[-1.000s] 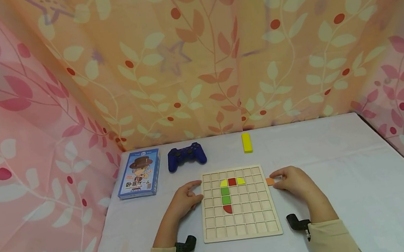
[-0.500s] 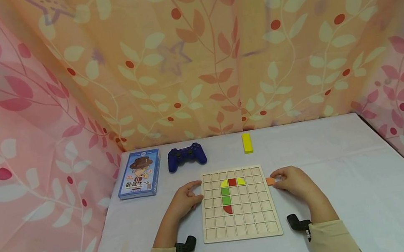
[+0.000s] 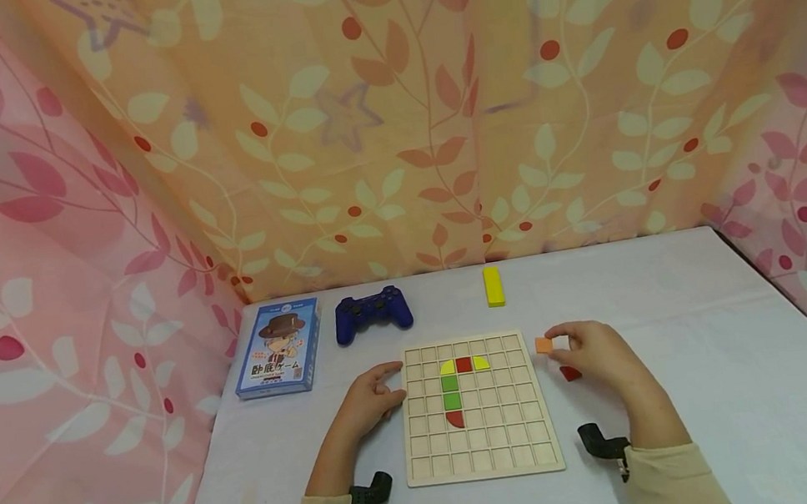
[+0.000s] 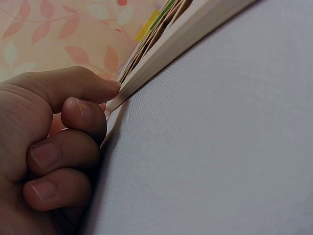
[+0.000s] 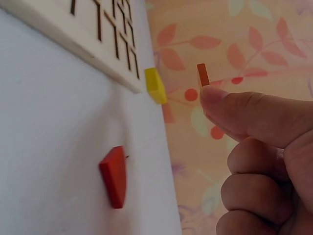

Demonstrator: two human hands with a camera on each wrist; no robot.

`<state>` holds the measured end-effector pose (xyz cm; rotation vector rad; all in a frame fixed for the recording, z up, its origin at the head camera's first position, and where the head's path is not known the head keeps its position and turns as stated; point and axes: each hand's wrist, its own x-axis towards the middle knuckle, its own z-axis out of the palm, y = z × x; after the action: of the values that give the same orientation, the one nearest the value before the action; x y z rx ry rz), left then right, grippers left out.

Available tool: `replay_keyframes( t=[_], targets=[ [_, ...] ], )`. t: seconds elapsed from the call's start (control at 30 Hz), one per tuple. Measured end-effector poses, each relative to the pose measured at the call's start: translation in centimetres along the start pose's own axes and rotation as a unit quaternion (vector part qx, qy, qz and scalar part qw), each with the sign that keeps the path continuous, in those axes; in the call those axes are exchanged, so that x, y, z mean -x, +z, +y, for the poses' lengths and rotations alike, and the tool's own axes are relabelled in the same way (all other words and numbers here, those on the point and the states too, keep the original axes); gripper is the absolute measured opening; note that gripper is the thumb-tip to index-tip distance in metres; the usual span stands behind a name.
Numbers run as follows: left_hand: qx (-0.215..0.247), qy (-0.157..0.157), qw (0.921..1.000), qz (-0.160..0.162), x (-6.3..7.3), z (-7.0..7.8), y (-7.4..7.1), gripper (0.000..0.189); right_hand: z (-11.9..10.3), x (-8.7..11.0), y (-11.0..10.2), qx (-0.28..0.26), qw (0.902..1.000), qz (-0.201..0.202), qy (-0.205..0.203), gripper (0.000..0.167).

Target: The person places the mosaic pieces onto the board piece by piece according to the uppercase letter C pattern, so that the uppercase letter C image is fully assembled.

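Note:
My right hand (image 3: 597,352) pinches a small orange square tile (image 3: 543,345) between thumb and fingertip, raised beside the board's right edge. In the right wrist view the tile (image 5: 203,74) shows edge-on above the thumb, the other fingers curled in. Below that hand a red quarter-round tile (image 3: 570,373) lies on the table. Thumb and index finger of my left hand (image 3: 365,404) are spread and touch the left edge of a wooden grid board (image 3: 505,434). Its other fingers are bent in the left wrist view. Two yellow, two green and several red tiles make a hook shape on the board.
Behind the board a yellow block (image 3: 493,286) lies on the white table (image 3: 693,334). A blue game controller (image 3: 373,313) and a blue boxed card game (image 3: 279,348) are at the back left. Patterned curtains (image 3: 387,119) enclose the table's back and sides.
The right hand has lifted the orange tile off the table and moved slightly up and right. A red tile near it has come into view. The left hand and the board stay still.

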<state>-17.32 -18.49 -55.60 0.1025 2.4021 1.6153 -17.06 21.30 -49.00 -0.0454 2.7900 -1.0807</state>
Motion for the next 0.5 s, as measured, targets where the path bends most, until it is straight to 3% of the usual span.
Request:
replay_keyframes(
  t=[0.5],
  targets=[
    [-0.006,-0.007,1.0000,-0.001,0.2,0.3,0.0,0.055,-2.7,2.0,-2.2,-0.001,0.9990,0.030,-0.034,0.036]
  ],
)
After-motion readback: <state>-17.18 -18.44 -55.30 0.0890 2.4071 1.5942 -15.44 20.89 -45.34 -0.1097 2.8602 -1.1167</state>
